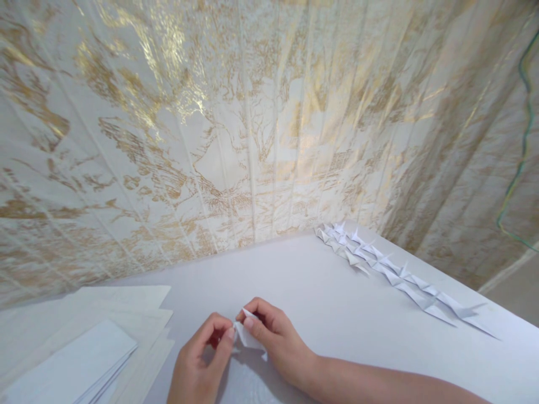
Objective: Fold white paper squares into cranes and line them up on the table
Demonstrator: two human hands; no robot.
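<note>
Both my hands pinch one small piece of folded white paper (247, 338) just above the white table (295, 280), near its front edge. My left hand (201, 365) grips the paper's left side between thumb and fingers. My right hand (275, 339) holds its right side with the fingertips on the top fold. Most of the paper is hidden behind my fingers.
A row of several finished folded white paper figures (396, 272) runs along the table's right side toward the far corner. Loose white sheets (88, 348) lie stacked at the left. White and gold patterned walls (236, 123) close in the table at the back and right.
</note>
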